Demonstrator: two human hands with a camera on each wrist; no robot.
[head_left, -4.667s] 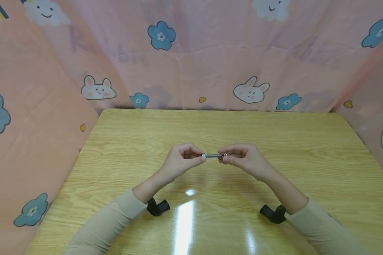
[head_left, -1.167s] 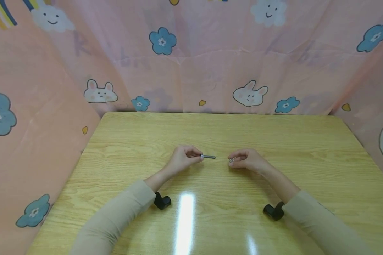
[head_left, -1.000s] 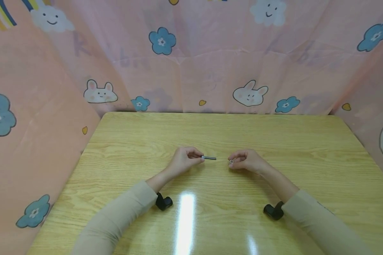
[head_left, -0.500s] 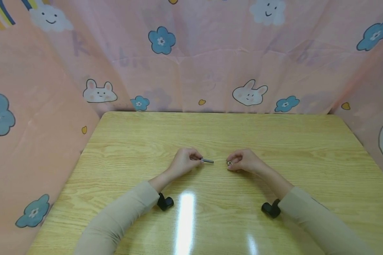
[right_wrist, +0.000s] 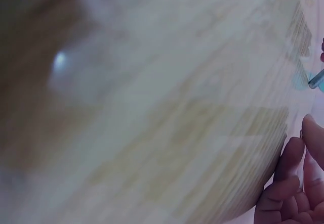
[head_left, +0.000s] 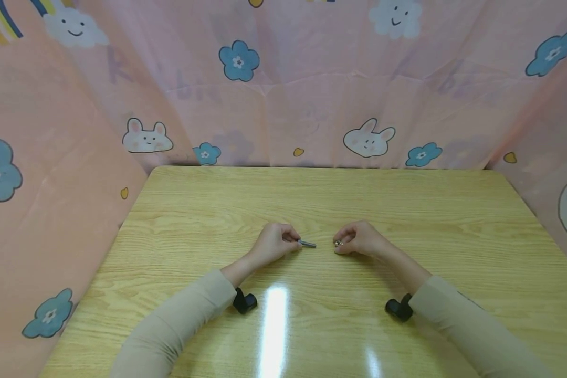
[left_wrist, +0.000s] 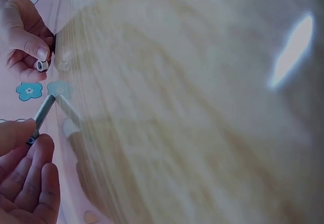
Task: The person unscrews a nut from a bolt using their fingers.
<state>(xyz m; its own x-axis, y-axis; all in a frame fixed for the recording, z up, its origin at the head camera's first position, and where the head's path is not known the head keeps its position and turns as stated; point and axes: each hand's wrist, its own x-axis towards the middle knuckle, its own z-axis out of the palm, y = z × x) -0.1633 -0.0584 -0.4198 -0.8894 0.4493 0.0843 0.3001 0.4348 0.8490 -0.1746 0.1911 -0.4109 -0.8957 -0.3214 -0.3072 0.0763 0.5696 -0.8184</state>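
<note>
A threaded metal bolt is pinched at its head by the thumb and fingers of my left hand, its shank pointing right. Across a small gap, my right hand pinches a small metal nut between thumb and fingertips. The left wrist view shows the bolt's thread plainly, with the nut apart from it. In the right wrist view the bolt's tip appears at the edge, and the nut is mostly hidden by the fingers.
Both hands are above a glossy wood-grain table that reflects a bright light. A pink patterned cloth hangs behind it and at the sides. Black wrist cameras sit at both sleeves.
Earlier the bolt's end was at the nut in the right fingers; now they are apart. Over the last second both hands have sunk slightly, and the nut has turned in the right fingers.
</note>
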